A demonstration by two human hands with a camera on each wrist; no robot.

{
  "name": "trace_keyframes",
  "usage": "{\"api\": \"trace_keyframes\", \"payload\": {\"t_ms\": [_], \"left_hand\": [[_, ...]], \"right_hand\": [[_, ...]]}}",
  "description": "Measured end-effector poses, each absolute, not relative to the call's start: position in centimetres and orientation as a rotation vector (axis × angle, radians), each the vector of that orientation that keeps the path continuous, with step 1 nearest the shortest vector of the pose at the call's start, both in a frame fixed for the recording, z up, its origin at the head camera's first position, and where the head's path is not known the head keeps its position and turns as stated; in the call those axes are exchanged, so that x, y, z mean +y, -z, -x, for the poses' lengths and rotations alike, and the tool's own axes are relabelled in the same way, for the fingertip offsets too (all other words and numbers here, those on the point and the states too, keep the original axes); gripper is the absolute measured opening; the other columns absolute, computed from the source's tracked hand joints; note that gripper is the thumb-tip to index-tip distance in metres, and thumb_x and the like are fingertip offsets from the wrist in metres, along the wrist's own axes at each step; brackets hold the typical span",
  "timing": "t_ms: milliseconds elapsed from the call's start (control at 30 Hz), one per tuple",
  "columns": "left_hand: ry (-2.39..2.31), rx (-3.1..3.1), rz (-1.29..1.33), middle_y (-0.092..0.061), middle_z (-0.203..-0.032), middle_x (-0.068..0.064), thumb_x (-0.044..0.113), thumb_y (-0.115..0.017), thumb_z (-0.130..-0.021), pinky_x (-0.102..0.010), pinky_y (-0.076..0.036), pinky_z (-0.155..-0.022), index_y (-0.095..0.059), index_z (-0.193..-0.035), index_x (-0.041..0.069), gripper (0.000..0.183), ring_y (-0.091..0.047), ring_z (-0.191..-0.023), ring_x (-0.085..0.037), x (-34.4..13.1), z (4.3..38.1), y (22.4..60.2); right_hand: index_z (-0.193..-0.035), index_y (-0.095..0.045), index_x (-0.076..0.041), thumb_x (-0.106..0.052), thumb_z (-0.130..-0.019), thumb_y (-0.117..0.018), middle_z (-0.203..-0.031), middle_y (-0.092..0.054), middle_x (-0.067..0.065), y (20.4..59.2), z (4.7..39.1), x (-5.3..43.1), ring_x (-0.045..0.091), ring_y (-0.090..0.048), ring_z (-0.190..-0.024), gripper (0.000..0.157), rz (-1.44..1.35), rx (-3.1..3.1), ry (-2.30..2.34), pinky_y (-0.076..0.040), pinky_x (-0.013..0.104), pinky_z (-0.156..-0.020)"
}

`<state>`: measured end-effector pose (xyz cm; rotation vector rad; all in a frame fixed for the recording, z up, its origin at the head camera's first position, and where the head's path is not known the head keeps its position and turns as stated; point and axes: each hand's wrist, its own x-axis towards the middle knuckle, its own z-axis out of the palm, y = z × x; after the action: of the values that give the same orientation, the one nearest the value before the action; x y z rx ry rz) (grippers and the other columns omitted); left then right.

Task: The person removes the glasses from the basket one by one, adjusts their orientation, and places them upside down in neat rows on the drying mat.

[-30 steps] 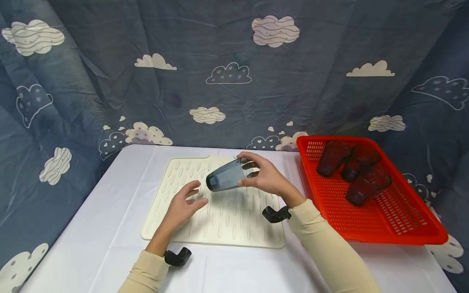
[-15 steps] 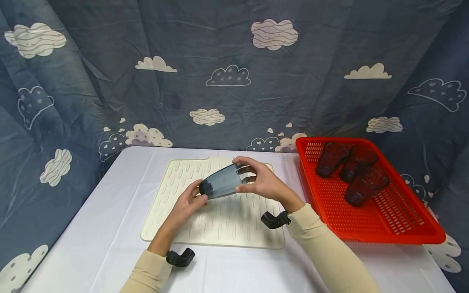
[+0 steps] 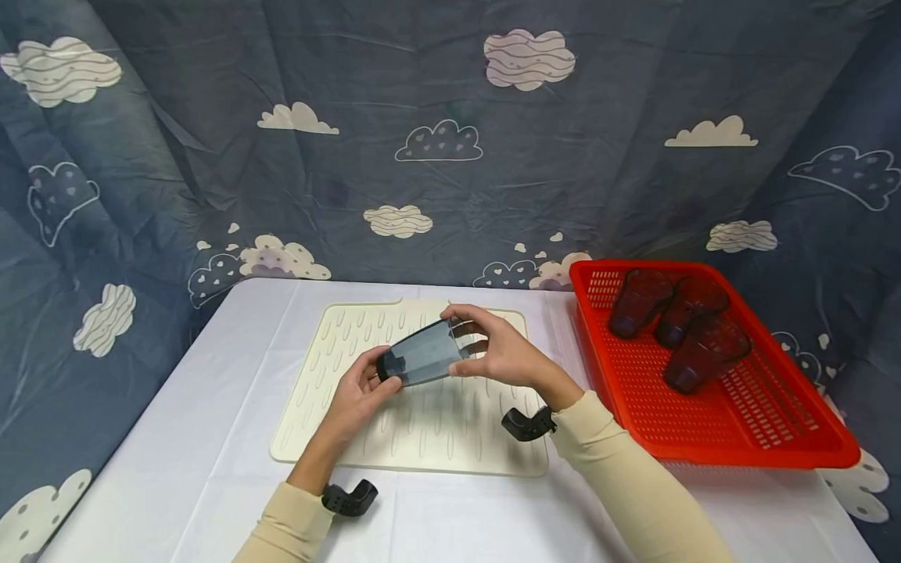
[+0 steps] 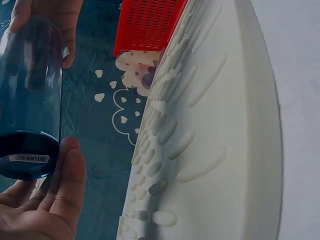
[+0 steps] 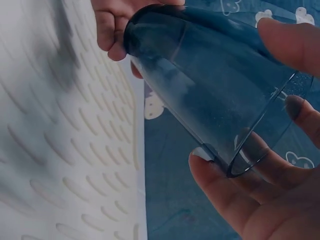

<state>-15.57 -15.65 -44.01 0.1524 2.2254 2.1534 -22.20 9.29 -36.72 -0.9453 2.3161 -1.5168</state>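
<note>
A clear blue drinking glass (image 3: 422, 356) is held tilted on its side above the cream draining mat (image 3: 436, 438). Its base points left and its mouth faces right. My left hand (image 3: 355, 399) grips the base end between thumb and fingers. In the left wrist view a barcode label (image 4: 29, 158) shows on the base of the glass. My right hand (image 3: 503, 348) holds the rim end, thumb on the near side and fingers around the far side. The right wrist view shows some of those fingers (image 5: 255, 150) through the glass at its mouth.
A red plastic basket (image 3: 676, 438) stands to the right of the mat, with three glasses (image 3: 707, 352) lying tilted inside. White cloth (image 3: 190, 469) covers the table. A dark cloud-patterned curtain (image 3: 317, 195) hangs behind and at both sides.
My left hand, at first apart from the glass, has closed on its base. The glass and my right hand have shifted slightly left and down toward it.
</note>
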Motion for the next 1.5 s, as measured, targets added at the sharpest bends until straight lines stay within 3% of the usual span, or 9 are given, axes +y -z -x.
{"api": "trace_keyframes", "payload": {"t_ms": [167,267,567,800,1133,1367,1500], "left_hand": [[-2.127,2.241,-0.194,-0.045,-0.148,-0.023,0.004,-0.067,-0.092,-0.012,-0.052,-0.09,-0.034,-0.151,0.006,0.068,-0.056,-0.128,-0.024,-15.8,15.8,43.7],[-2.073,2.3,-0.207,-0.046,-0.147,-0.023,0.006,-0.068,-0.092,-0.013,-0.052,-0.089,-0.035,-0.15,0.007,0.067,-0.055,-0.129,-0.032,-16.0,15.9,43.4],[-1.865,2.455,-0.186,-0.059,-0.134,-0.021,0.013,-0.074,-0.088,-0.017,-0.052,-0.082,-0.042,-0.146,0.008,0.066,-0.061,-0.105,-0.018,-16.8,16.5,41.6],[-1.713,2.574,-0.301,-0.06,-0.131,-0.017,0.017,-0.077,-0.086,-0.027,-0.052,-0.083,-0.044,-0.145,0.011,0.067,-0.059,-0.095,-0.021,-17.6,17.3,38.4],[-1.432,2.701,-0.488,-0.061,-0.132,-0.016,0.02,-0.079,-0.084,-0.046,-0.055,-0.098,-0.045,-0.145,0.009,0.07,-0.066,-0.113,-0.028,-17.8,18.2,34.2],[-1.289,2.727,-0.54,-0.064,-0.128,-0.014,0.024,-0.079,-0.085,-0.043,-0.056,-0.094,-0.048,-0.144,0.008,0.069,-0.067,-0.109,-0.026,-17.7,18.6,32.1],[-1.236,2.762,-0.563,-0.065,-0.12,-0.011,0.024,-0.08,-0.083,-0.036,-0.056,-0.08,-0.053,-0.139,0.01,0.064,-0.066,-0.095,-0.022,-17.4,18.9,31.1]], "right_hand": [[-0.135,-0.05,-0.012,-0.005,-0.075,-0.083,-0.132,-0.057,0.014,36.9,22.3,9.3,0.032,-0.061,-0.118,0.069,0.952,2.348,1.484,-0.056,0.047,-0.095],[-0.132,-0.049,-0.013,-0.005,-0.074,-0.083,-0.131,-0.056,0.013,37.0,22.3,9.3,0.032,-0.061,-0.116,0.068,0.936,2.357,1.467,-0.057,0.046,-0.094],[-0.127,-0.044,-0.01,-0.003,-0.072,-0.083,-0.128,-0.054,0.014,37.6,22.3,9.3,0.03,-0.061,-0.113,0.068,0.9,2.353,1.448,-0.056,0.045,-0.094],[-0.127,-0.041,-0.008,-0.005,-0.072,-0.083,-0.13,-0.052,0.014,37.7,22.1,9.1,0.028,-0.06,-0.111,0.07,0.885,2.383,1.45,-0.055,0.039,-0.092],[-0.128,-0.041,-0.008,-0.008,-0.069,-0.086,-0.127,-0.052,0.013,38.0,22.0,8.7,0.025,-0.061,-0.106,0.075,0.901,2.419,1.42,-0.054,0.035,-0.089],[-0.128,-0.04,-0.009,-0.005,-0.068,-0.086,-0.123,-0.051,0.013,37.7,22.1,8.7,0.025,-0.061,-0.103,0.076,0.913,2.402,1.482,-0.054,0.034,-0.087],[-0.129,-0.038,-0.007,-0.002,-0.069,-0.085,-0.124,-0.049,0.014,37.5,22.1,8.6,0.026,-0.06,-0.105,0.077,0.915,2.356,1.535,-0.055,0.037,-0.09]]}}
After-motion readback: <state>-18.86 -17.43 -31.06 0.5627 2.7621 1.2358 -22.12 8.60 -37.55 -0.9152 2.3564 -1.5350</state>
